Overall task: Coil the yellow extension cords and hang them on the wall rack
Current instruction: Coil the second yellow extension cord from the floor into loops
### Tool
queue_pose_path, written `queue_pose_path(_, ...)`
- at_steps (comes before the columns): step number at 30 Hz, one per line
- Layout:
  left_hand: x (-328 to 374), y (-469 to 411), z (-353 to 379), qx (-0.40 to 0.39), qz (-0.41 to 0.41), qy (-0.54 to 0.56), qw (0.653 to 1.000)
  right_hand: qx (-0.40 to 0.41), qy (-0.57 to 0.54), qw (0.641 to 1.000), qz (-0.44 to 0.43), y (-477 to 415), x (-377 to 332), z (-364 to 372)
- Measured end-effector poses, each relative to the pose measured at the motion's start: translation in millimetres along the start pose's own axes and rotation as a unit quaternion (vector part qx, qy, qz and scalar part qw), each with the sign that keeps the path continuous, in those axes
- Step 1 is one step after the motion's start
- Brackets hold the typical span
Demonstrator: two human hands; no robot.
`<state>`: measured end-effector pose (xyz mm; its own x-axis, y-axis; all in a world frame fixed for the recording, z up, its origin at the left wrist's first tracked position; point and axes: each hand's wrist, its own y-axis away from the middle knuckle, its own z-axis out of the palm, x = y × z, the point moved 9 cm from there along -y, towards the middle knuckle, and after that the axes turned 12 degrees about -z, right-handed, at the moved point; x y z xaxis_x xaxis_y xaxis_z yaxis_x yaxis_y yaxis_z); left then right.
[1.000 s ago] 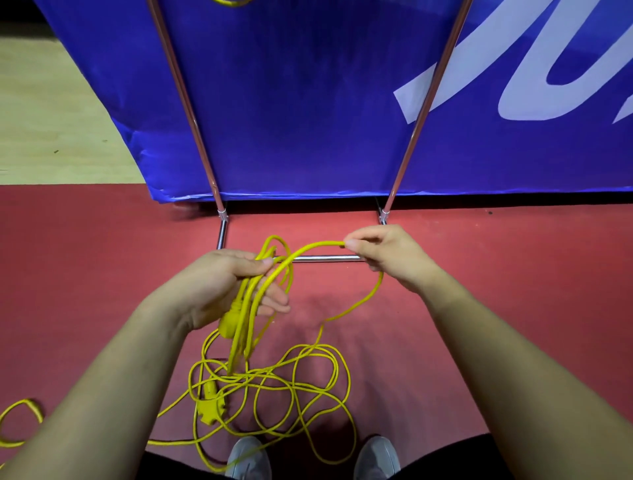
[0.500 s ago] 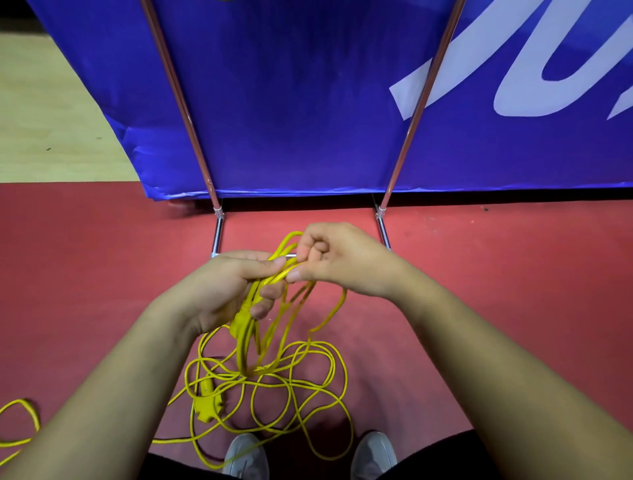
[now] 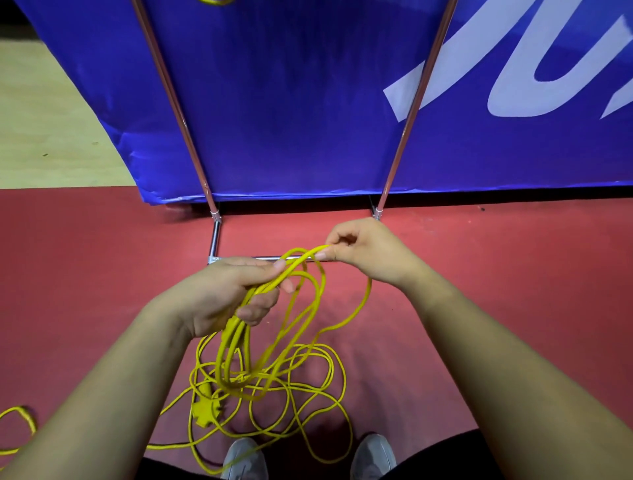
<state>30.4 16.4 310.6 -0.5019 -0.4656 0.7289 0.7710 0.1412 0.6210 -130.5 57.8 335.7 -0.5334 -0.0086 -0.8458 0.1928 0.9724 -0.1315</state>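
Observation:
My left hand (image 3: 233,294) grips several loops of a yellow extension cord (image 3: 308,308), which hang down below the fist. My right hand (image 3: 363,250) pinches a strand of the same cord just right of the left hand, and that strand drops in an arc toward the floor. The loose length lies tangled on the red floor (image 3: 85,274) by my feet, with its yellow socket block (image 3: 205,409) among the loops. A second yellow cord (image 3: 20,421) shows at the bottom left edge. A bit of yellow cord (image 3: 214,1) hangs at the top edge on the rack.
A metal rack frame (image 3: 214,240) with two slanted poles and a floor bar stands right ahead. Behind it hangs a blue banner (image 3: 291,102) with white lettering. My grey shoes (image 3: 371,455) are at the bottom. Wooden flooring (image 3: 44,120) lies far left.
My right hand brought a strand to the left hand half a second ago and has now moved back out to the right, holding a new stretch of cord. The left hand's bundle has grown.

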Motion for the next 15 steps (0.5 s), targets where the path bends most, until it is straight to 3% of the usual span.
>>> queue_pose_path(5, 0, 1, 2, -0.074, 0.009, 0.027, 0.997, 0.025, -0.003, 1.0, 0.007, 1, 2, -1)
queue_pose_path(10, 17, 10, -11, -0.084, 0.078, 0.114, 0.987, -0.011, -0.013, 0.999, 0.037, 2, 29, 3)
queue_pose_path(13, 32, 17, -5, -0.243, 0.106, 0.251, 0.931, -0.018, -0.001, 0.998, 0.059, 6, 65, 5)
queue_pose_path(15, 37, 21, -8, -0.289, 0.119, 0.308, 0.898, -0.014, 0.008, 0.996, 0.085, 12, 91, 9)
